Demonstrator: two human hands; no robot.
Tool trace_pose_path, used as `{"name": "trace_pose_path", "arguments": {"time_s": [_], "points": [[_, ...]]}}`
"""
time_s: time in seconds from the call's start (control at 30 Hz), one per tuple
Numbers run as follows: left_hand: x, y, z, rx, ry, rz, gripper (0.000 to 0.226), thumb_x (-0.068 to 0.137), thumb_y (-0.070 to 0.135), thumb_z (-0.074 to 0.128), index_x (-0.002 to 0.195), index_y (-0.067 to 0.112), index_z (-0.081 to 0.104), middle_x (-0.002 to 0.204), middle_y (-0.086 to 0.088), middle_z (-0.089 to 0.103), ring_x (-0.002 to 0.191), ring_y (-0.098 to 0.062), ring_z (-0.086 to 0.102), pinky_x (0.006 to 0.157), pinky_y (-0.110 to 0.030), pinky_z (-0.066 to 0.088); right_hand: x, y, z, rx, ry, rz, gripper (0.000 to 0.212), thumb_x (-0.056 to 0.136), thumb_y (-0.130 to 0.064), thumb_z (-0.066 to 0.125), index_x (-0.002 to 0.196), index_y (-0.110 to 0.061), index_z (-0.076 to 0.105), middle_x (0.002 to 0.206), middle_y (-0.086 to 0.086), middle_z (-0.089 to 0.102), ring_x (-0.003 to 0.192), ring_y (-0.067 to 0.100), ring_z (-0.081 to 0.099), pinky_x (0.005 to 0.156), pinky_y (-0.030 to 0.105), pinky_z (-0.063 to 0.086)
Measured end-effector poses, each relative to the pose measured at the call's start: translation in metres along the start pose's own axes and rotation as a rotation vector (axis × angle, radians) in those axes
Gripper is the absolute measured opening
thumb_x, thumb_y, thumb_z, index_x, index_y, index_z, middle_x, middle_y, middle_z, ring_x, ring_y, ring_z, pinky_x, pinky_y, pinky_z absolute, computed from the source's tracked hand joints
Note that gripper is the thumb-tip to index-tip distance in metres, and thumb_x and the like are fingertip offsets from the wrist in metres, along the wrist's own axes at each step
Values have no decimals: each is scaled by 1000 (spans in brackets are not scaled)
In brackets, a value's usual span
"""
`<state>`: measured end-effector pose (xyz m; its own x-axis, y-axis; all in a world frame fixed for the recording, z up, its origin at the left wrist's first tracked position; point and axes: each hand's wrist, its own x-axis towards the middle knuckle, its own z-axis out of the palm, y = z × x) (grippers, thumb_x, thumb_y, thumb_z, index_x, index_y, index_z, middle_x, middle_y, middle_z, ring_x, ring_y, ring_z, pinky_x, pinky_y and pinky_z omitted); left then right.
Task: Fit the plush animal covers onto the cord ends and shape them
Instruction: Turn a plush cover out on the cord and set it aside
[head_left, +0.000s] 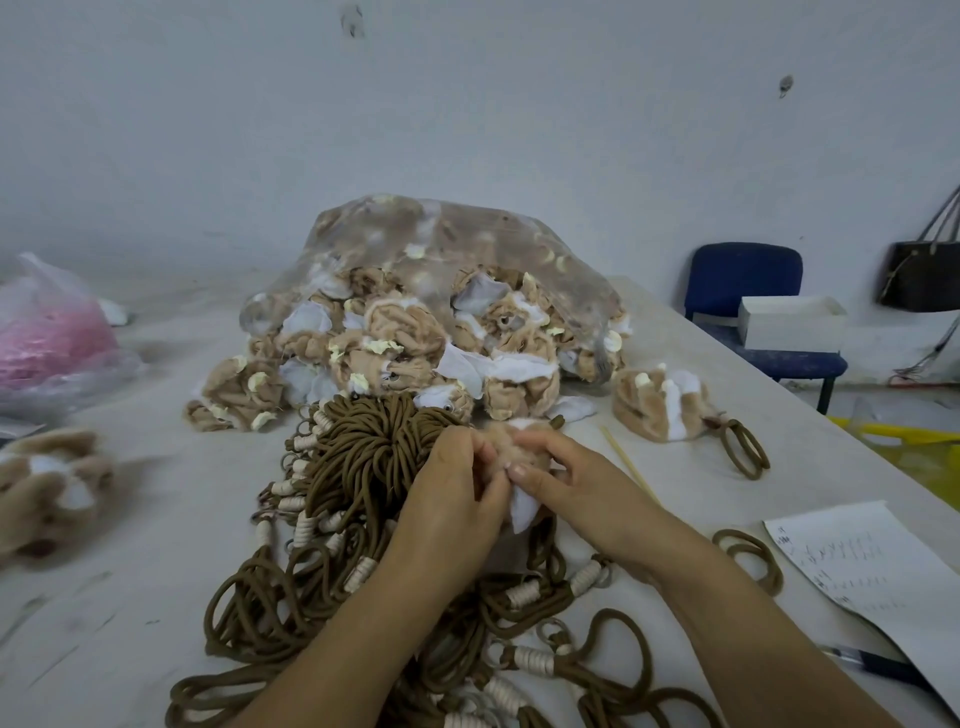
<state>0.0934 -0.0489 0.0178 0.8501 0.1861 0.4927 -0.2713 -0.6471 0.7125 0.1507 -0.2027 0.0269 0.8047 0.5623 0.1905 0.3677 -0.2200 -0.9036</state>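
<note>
Toy workshop (heaped plush covers (415, 332), cords (358, 452))

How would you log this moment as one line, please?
phase: cover in hand | left hand: grips plush cover | right hand: pinches same cover | cords: heaped underneath | bag of covers: behind

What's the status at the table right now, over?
Left hand and right hand pinching one plush cover. White lining showing, held over the cord pile. Nothing blocking; thin stick lies beside.
</note>
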Motion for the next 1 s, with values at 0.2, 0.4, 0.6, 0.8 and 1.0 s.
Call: {"name": "trace_pose_path", "arguments": {"time_s": [0.2, 0.4, 0.6, 0.8, 1.0], "points": [[-4, 2, 7, -8, -96, 115, 17, 88, 18, 61, 87, 31, 51, 93, 14, 49, 86, 9, 49, 70, -4, 37, 4, 7, 10, -264, 203, -55, 14, 90, -27, 58, 83, -37, 51, 81, -15, 50, 69, -10, 47, 59, 7, 36], [-4, 1, 6, -97, -31, 87, 39, 86, 38, 66, 120, 32, 48, 117, 25, 36, 110, 12, 41, 85, 0, 34, 1, 5, 5, 164, 234, 38, 10, 86, -36, 64, 81, -31, 57, 79, -5, 59, 75, 6, 58, 71, 27, 52], [0, -4, 2, -139, -158, -213, 39, 91, 41, 62, 127, 28, 51, 116, 16, 55, 98, 5, 53, 68, -6, 39, -2, 0, 5, 306, 166, 82, 25, 95, -34, 57, 81, -14, 62, 97, 27, 65, 101, 46, 58, 92, 58, 46], [1, -2, -1, -177, -81, -263, 10, 91, 29, 61, 89, 33, 52, 90, 10, 61, 75, 0, 58, 54, -7, 43, -1, -1, 7, 99, 195, 7, 26, 96, -33, 54, 73, -24, 61, 63, -3, 63, 58, 9, 59, 58, 21, 49], [2, -3, -2, -77, 63, -186, 21, 90, 14, 56, 88, 33, 47, 93, 10, 54, 81, 4, 52, 59, -8, 40, 4, -3, 19, 47, 175, -78, 19, 86, -41, 57, 74, -27, 58, 61, -8, 63, 54, 5, 61, 51, 19, 47]]}}
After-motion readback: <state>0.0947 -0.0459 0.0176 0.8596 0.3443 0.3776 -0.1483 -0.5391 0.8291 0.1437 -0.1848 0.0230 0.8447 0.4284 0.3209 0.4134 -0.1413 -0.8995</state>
